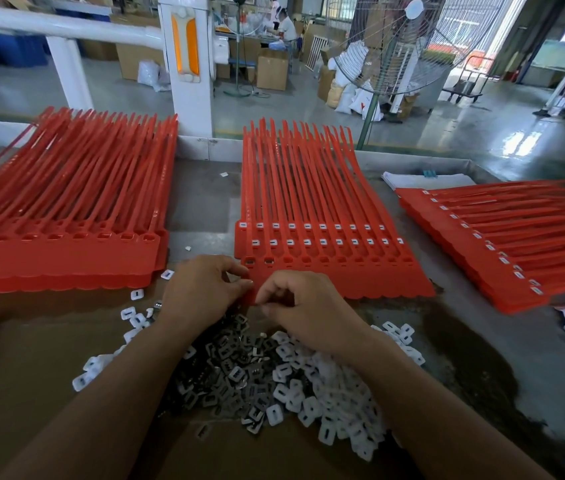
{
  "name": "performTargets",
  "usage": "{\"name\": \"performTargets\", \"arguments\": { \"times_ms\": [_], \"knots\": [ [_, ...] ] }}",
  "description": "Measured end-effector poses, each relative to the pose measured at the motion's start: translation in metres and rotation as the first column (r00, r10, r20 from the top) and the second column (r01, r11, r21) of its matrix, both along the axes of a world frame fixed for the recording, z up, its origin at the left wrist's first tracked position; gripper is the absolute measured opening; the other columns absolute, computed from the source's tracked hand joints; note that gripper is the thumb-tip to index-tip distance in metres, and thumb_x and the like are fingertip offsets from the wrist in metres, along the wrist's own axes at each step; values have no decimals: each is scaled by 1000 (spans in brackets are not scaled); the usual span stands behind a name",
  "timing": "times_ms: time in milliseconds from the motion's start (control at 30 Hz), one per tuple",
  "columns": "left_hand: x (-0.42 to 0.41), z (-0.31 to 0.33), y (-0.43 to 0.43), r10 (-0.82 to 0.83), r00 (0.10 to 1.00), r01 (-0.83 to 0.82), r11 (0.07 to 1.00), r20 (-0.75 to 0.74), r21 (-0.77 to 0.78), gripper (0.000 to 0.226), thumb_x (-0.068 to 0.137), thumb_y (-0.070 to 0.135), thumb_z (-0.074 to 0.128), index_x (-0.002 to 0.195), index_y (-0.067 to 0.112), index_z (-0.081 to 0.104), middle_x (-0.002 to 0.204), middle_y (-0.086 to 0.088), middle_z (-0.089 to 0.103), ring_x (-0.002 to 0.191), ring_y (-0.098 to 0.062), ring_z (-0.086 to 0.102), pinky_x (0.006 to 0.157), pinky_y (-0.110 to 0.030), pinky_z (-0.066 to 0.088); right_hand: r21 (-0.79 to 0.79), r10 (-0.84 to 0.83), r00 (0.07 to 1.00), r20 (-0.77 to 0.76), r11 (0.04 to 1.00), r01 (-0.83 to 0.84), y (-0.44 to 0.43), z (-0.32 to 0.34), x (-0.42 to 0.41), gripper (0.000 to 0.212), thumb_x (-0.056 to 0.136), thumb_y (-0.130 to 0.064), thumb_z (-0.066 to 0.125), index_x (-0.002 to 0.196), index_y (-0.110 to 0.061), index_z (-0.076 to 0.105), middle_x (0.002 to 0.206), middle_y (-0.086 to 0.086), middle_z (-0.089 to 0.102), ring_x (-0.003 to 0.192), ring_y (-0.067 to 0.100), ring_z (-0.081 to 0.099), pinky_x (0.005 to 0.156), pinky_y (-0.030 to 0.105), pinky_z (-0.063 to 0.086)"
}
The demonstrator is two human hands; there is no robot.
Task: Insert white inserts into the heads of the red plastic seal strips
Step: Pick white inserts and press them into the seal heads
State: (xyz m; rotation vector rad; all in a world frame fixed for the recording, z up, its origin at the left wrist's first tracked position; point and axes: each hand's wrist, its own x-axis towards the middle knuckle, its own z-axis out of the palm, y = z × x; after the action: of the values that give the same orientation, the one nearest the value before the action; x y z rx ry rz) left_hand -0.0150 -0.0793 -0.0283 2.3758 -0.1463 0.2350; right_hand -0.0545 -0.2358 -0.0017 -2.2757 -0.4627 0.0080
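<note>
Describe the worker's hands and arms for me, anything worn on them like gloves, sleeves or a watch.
Nothing is worn. The left hand and right hand are bare, without gloves. The left forearm and right forearm are uncovered down to the frame's bottom edge, with no sleeve in view. No watch, wristband or ring shows, though some fingers are partly hidden.

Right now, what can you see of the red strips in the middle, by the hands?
The middle stack of red seal strips looks like glossy plastic, sheets layered stepwise flat on the grey table. Thin tails point away, curling up at their tips. Two farther rows of heads hold white inserts; most of the nearest row looks empty. The left hand and right hand cover its near left corner.
</note>
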Motion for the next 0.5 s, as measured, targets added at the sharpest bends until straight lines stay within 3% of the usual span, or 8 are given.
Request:
{"name": "performTargets", "arguments": {
  "times_ms": [100,267,500],
  "knots": [
    [0,1,0,-2,1000,2,1000,-10,7,16,75,30,71,91,25,71,60,20,51,57,2,51,52,-17,34,9,-64,998,2,998,64,-4,-2,3,20,81,-9,64,98,-20,65,76,-18,56,72,-13,51,66,0,39],
    [0,2,0,6,1000,-6,1000,-8,11,16,75,30,71,90,25,71,59,22,48,56,3,48,52,-16,32,50,-163,985,61,986,160,-14,6,9,22,80,-10,67,75,-29,60,75,-21,58,75,-9,55,67,1,42],
    [0,2,-1,18,1000,-18,1000,-4,13,16,75,31,71,90,27,71,59,23,47,56,6,46,50,-12,28,131,-289,955,66,951,279,-31,15,20,15,83,-6,63,88,-20,66,83,-11,64,80,-3,58,72,7,45]
  ]
}}
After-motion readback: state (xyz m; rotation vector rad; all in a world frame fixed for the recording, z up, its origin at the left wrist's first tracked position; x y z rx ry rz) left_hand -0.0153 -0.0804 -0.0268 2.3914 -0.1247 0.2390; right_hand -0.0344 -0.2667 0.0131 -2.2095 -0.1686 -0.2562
